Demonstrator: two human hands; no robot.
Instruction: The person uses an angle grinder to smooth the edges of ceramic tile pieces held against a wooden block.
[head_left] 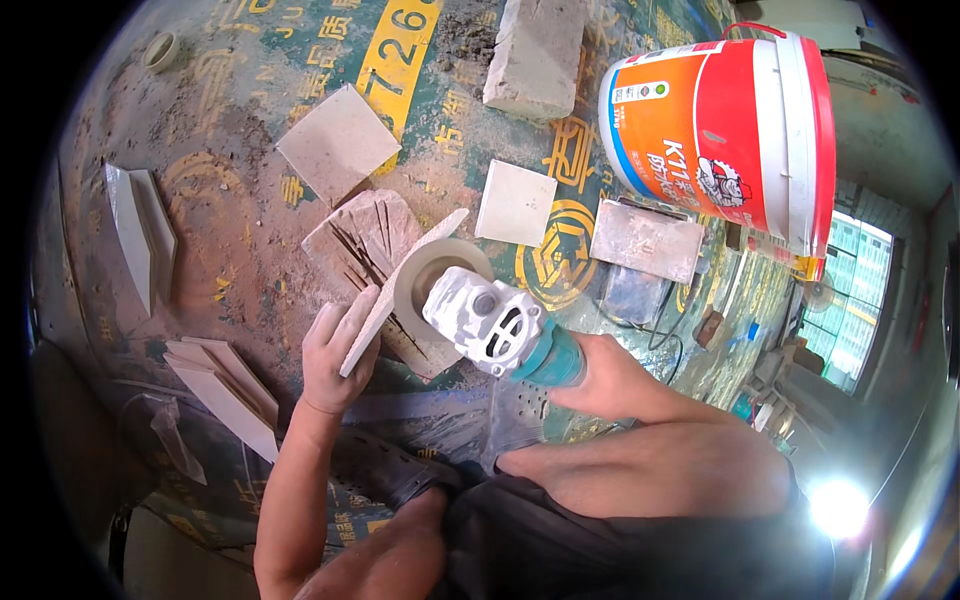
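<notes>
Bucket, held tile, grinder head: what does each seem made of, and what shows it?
Bucket: probably plastic; smooth, satiny, with moulded-looking ridges. Held tile: likely ceramic; pale, matte, thin, rigid-looking. Grinder head: apparently metal, by its blocky vented form, though the dusty whitish surface hides its finish.

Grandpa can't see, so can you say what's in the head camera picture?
A person's right hand grips a teal power grinder close beside a pale tile held in the left hand. Loose tiles and a red and orange bucket are nearby.
</notes>
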